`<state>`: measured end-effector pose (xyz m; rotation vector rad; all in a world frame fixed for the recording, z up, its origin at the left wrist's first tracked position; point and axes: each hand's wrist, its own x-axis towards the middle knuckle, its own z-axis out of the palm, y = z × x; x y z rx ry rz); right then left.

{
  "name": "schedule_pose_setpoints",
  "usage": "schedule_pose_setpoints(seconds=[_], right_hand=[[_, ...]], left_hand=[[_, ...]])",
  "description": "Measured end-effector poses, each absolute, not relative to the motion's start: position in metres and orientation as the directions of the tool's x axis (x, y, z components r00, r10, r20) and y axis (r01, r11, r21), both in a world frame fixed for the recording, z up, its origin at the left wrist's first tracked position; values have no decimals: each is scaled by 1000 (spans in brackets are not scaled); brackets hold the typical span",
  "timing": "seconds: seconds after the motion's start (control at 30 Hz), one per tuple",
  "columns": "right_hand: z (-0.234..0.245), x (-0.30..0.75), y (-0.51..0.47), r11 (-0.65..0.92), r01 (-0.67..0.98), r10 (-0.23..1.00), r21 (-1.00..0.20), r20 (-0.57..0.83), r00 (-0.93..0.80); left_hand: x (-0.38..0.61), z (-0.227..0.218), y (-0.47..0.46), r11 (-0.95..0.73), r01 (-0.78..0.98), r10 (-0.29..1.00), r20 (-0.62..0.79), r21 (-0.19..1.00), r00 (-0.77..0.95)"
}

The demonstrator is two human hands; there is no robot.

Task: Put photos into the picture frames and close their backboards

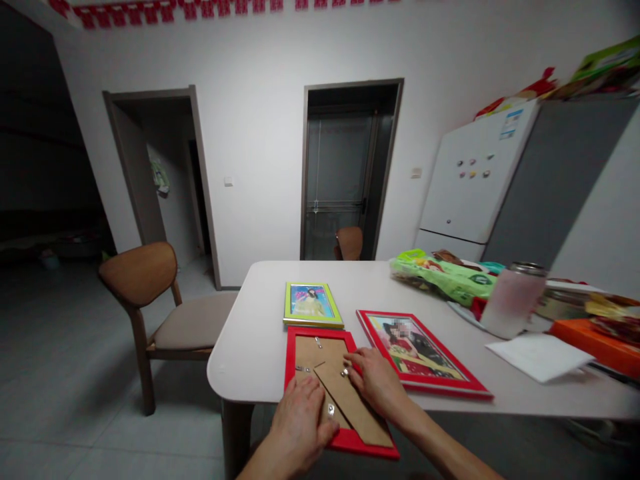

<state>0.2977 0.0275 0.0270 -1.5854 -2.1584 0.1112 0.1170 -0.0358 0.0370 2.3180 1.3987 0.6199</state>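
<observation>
A red picture frame [345, 438] lies face down, its near end past the table's front edge. Its brown backing board [306, 348] carries a slanted stand leg [363, 420] and small metal clips. My left hand [300, 420] rests on the frame's near left part, thumb apart from the fingers, beside a metal clip [331, 411]. On the right side, the bent fingers of my right hand [377, 381] touch the board by another clip [344, 373]; its thumb is hidden. A green picture frame [313, 322] lies behind. Another red picture frame [430, 385] lies face up to the right.
On the table's right side are a green plastic bag [450, 280], a frosted jar [515, 300], white paper [540, 357] and an orange box [595, 343]. A wooden chair [137, 277] stands left of the table [250, 333]. A fridge [470, 180] stands behind right.
</observation>
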Motion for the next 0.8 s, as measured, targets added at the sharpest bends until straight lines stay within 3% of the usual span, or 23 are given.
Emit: schedule_pose_setpoints(seconds=[0.13,0.3,0.7,0.8], right_hand=[[35,288,11,524,716,852,-462,259,-456],[39,276,-3,536,572,799,-621,155,-581],[32,261,7,531,586,834,-611,256,-489],[31,247,22,522,643,851,-560,292,-436]], left_hand=[[102,39,-38,-436,729,893,156,528,421],[93,28,-34,-444,738,887,132,508,443],[93,14,-33,-491,673,871,296,553,393],[95,12,-33,-514,654,858,334,555,391]])
